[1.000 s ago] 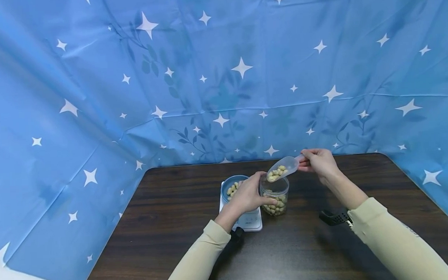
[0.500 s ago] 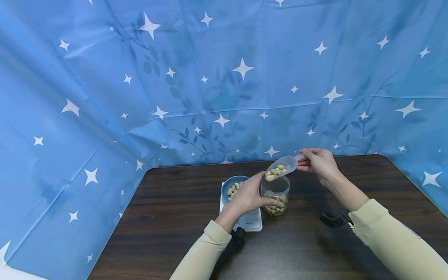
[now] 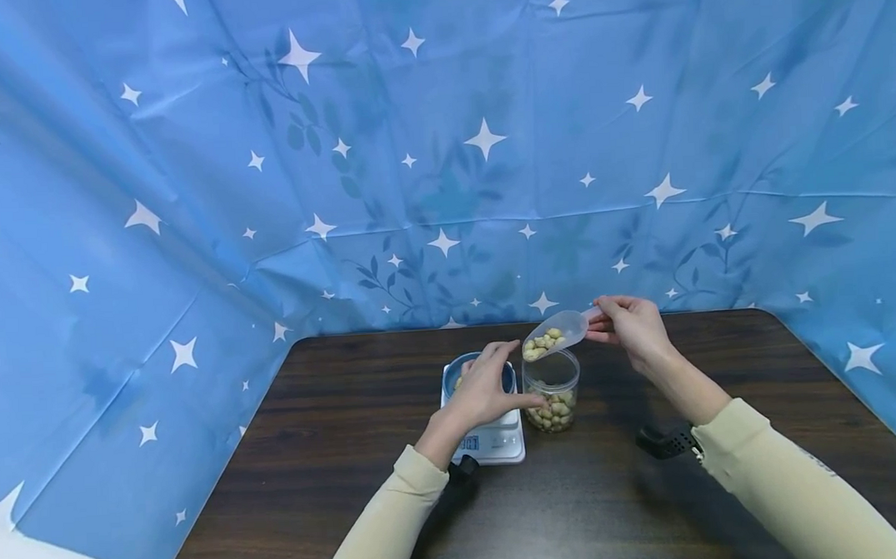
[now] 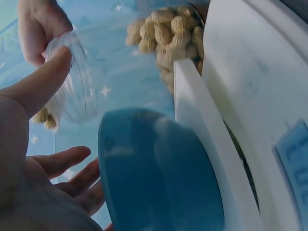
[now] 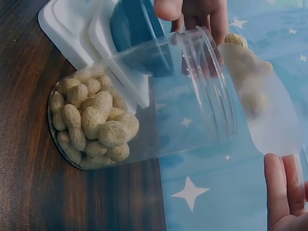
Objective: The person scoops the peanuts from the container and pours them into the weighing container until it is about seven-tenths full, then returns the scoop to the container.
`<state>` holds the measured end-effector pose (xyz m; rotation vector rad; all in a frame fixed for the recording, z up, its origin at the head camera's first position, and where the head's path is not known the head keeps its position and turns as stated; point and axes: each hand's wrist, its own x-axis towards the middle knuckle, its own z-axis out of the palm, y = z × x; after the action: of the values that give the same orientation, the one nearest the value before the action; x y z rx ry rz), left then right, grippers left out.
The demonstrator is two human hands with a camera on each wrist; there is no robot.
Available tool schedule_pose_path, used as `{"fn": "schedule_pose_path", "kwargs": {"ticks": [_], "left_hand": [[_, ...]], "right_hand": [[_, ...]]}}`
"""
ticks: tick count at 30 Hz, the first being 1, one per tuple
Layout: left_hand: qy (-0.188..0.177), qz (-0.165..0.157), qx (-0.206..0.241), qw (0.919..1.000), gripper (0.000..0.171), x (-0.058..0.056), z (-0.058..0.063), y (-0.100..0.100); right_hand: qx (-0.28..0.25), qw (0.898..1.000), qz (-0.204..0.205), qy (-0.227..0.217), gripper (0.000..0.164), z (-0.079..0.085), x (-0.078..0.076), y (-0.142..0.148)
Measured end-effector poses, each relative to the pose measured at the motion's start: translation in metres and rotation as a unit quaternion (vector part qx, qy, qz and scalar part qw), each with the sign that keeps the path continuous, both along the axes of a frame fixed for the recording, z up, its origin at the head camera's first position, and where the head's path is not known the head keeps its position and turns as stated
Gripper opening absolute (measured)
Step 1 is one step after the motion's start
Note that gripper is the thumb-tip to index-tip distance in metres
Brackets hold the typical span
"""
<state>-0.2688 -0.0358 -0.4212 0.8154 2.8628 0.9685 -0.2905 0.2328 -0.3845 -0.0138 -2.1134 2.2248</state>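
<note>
My right hand (image 3: pixel 634 328) pinches the handle of a translucent scoop (image 3: pixel 570 326), which carries several peanuts (image 3: pixel 544 342) in their shells. The scoop is tilted down to the left, over the mouth of a clear round jar (image 3: pixel 561 375). Peanuts (image 5: pixel 96 118) fill the jar's lower part in the right wrist view. My left hand (image 3: pixel 479 395) has its fingers spread, thumb reaching toward the jar's near side and fingers above a blue bowl (image 4: pixel 159 163). That bowl stands on a white kitchen scale (image 3: pixel 500 448); the hand partly hides its contents.
Dark wooden table (image 3: pixel 337 484) under everything, its far edge against a blue curtain (image 3: pixel 442 146) with white stars. Scale and jar stand side by side. A black wrist strap (image 3: pixel 665 441) hangs at the right cuff.
My left hand has shifted left from the jar, across the bowl, uncovering the scale's display. My right hand has brought the loaded scoop slightly left. The jar stays in place.
</note>
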Motion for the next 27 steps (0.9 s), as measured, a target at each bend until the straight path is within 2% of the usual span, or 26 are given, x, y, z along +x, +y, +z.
{"fn": "schedule_pose_path", "kwargs": {"ticks": [4,9,18,21,27], "left_hand": [[0.010,0.012,0.001,0.9999,0.089,0.001,0.000,-0.012],[-0.003,0.009,0.013,0.9999,0.090,-0.001,0.001,-0.029],[-0.045,0.013,-0.003,0.9989,0.105,-0.005,0.003,-0.063],[-0.061,0.010,-0.009,0.9980,0.111,-0.005,0.002,-0.069],[-0.083,0.025,-0.031,0.9957,0.116,-0.007,-0.001,-0.077]], "right_hand": [[0.011,1.000,0.004,-0.001,0.042,-0.004,0.000,-0.003],[0.015,1.000,0.009,0.001,0.045,-0.007,0.001,-0.005],[0.007,1.000,0.006,0.008,0.039,-0.007,0.001,-0.019],[0.011,1.000,0.003,0.009,0.040,-0.006,0.000,-0.024],[0.026,1.000,-0.002,0.007,0.042,-0.005,-0.001,-0.032]]}}
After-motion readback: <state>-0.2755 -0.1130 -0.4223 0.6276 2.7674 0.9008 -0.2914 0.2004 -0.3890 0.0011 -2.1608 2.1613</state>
